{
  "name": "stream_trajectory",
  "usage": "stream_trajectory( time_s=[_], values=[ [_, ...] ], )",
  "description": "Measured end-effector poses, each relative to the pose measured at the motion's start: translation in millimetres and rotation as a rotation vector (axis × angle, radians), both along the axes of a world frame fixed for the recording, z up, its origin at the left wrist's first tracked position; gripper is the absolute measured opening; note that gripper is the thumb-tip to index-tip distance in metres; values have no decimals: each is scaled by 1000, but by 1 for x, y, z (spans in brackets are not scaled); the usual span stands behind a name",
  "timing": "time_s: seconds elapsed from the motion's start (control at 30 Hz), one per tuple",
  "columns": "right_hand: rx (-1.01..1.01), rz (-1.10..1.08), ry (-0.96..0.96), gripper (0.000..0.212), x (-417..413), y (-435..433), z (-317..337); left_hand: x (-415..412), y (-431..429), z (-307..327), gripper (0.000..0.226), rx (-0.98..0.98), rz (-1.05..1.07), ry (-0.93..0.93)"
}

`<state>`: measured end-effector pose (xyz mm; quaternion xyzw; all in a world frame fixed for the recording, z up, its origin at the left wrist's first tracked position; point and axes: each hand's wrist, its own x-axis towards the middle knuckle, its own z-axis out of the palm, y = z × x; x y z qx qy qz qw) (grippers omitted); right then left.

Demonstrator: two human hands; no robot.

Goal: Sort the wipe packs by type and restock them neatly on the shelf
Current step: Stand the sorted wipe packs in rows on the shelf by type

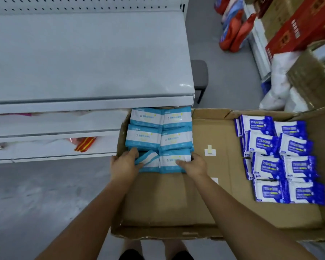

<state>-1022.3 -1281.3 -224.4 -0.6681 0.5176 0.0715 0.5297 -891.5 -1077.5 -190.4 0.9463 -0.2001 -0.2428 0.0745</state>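
GRIP: our left hand curls round a tilted light-blue pack; our right hand pinches the neighbouring pack | WHERE: in the cardboard box below the shelf; dark-blue packs well apart | RISK: we judge a loose hold drops the tilted pack, upsetting its row

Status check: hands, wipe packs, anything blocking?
Left hand grips tilted light-blue pack. Right hand holds flat light-blue pack beside it. Dark-blue packs grouped apart, right side of box. Shelf edge overhangs rear light-blue packs.
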Motion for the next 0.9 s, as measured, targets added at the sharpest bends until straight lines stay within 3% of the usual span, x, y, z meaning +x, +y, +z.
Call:
stream_trajectory(
  time_s=[0.13,0.2,0.33,0.47,0.6,0.77,0.9],
  values=[
    [192,-134,-134,28,0,-5,33,14,7,40,43,-188,307,354],
    [289,-184,-229,30,1,-2,57,19,19,62,50,-244,370,446],
    [372,-188,-345,26,9,15,102,18,54,102,34,-549,545,507],
    [427,-152,-444,29,31,43,151,17,94,141,23,-987,895,502],
    [382,-70,-537,26,66,89,193,30,149,164,25,-1283,1072,603],
    [352,-21,-562,17,114,177,219,53,244,182,23,-1342,1058,507],
    [367,2,-568,25,150,251,231,82,327,197,13,-1290,1110,375]
  ],
)
